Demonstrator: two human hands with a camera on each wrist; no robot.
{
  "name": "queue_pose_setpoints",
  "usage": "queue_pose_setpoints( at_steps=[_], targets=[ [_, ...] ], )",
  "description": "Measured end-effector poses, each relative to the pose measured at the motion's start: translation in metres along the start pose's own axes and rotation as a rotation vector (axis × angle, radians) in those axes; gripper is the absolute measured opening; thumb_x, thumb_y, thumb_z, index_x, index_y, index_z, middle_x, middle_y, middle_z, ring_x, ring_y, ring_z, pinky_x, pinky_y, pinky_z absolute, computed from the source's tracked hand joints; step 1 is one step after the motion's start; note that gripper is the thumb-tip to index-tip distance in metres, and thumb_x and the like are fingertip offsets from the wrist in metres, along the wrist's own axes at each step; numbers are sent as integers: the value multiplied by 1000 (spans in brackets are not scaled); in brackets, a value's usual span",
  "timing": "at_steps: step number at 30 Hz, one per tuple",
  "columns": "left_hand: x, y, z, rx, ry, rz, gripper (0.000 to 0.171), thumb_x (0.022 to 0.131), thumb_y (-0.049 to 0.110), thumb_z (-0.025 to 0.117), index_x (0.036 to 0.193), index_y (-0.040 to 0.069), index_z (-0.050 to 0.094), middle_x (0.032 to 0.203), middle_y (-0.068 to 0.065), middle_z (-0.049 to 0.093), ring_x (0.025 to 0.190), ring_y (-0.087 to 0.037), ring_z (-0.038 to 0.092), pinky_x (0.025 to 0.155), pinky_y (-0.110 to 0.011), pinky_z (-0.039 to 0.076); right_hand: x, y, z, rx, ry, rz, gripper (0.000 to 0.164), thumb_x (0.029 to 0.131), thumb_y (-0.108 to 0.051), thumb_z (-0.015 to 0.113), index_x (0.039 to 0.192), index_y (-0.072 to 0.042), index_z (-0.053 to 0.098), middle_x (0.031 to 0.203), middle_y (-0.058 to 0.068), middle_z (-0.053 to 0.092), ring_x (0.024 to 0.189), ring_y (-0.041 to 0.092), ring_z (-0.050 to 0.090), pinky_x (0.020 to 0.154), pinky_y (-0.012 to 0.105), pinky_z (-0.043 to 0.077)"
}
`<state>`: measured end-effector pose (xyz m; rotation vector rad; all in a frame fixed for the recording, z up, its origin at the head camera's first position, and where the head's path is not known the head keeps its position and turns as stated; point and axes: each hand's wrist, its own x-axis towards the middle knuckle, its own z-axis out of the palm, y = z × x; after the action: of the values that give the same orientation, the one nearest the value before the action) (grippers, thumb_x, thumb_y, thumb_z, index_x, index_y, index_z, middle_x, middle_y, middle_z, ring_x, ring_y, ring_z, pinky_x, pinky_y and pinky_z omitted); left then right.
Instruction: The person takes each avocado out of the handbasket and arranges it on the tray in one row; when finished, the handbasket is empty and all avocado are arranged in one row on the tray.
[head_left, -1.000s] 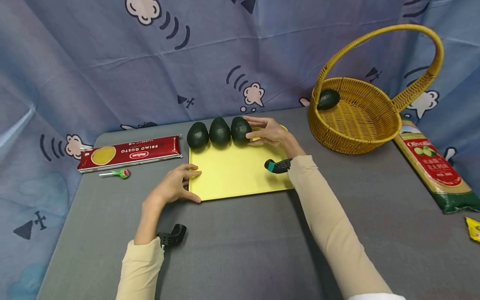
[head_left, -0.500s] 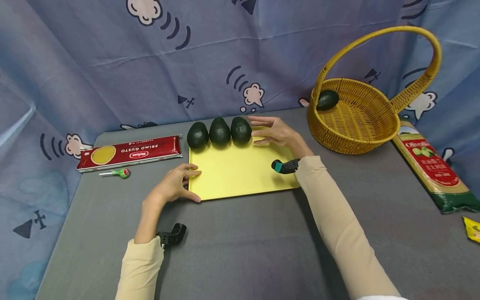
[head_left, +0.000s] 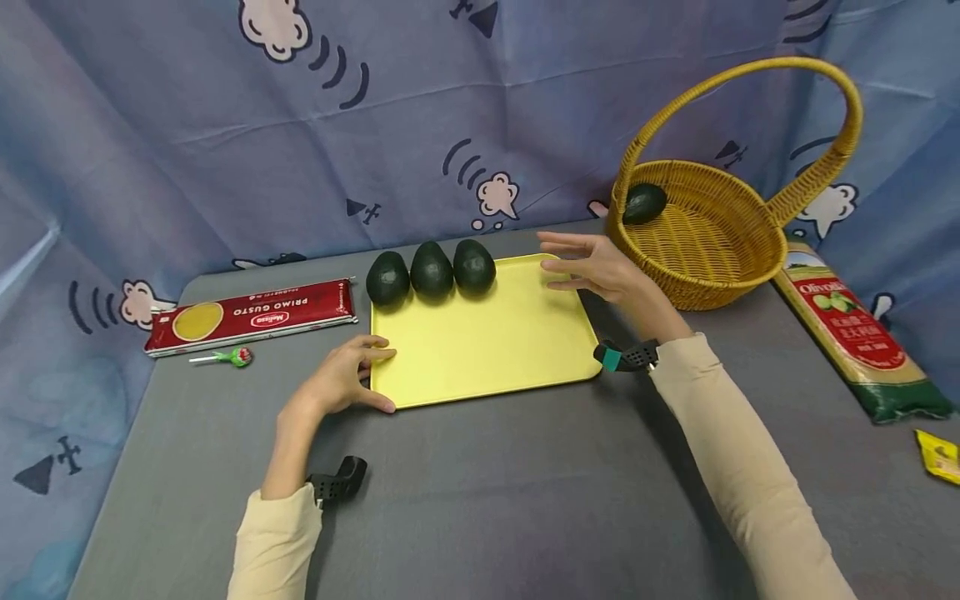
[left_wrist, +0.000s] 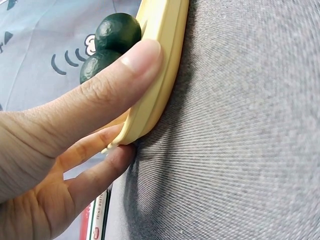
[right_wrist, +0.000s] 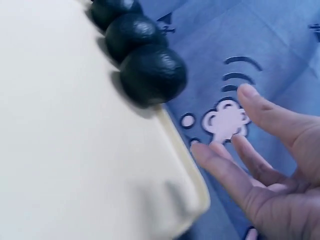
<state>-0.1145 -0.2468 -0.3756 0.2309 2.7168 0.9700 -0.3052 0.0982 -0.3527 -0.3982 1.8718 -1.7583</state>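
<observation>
The yellow tray (head_left: 487, 342) lies on the table with three dark green avocados (head_left: 432, 272) in a row along its back left edge. My left hand (head_left: 337, 379) holds the tray's front left corner. In the left wrist view the thumb (left_wrist: 125, 75) lies along the tray's outer side, and fingertips sit at the corner. My right hand (head_left: 600, 267), fingers apart and with nothing in it, is over the tray's back right corner. In the right wrist view it is well away from the nearest avocado (right_wrist: 152, 75).
At the back right stands a wicker basket (head_left: 697, 287) with a tall handle and one avocado (head_left: 643, 203) inside. A pasta bag (head_left: 855, 325) and a yellow packet (head_left: 939, 457) lie to its right. Left of the tray are a red spaghetti pack (head_left: 255, 317) and a lollipop (head_left: 238, 357).
My right hand has let go of the rightmost avocado and moved right, toward the basket. The left hand stays at the tray corner. The head view has shifted slightly.
</observation>
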Motion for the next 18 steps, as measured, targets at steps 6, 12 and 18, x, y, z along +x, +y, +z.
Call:
queue_pose_setpoints(
  at_steps=[6,12,18],
  targets=[
    [-1,1,0,11,8,21,79,67,14,88,132,-11,51,139,-27,40,113,-38,58,95,-44,49,-37,-8,-27,39,6,-54,60,94,6,55,149,-3,34,150,17,33,109,12,62,95,49,46],
    [0,1,-1,24,12,16,79,67,15,88,132,-9,52,140,-26,40,113,-38,57,94,-44,49,-67,-10,-69,248,27,-105,52,93,5,56,143,-9,47,135,7,52,111,18,61,85,40,56],
    [0,1,2,19,10,-5,80,67,17,88,133,-7,52,141,-25,40,114,-37,57,94,-43,50,-78,-17,-109,406,146,-66,39,92,6,56,123,-17,67,114,0,66,99,18,66,75,38,59]
  ],
)
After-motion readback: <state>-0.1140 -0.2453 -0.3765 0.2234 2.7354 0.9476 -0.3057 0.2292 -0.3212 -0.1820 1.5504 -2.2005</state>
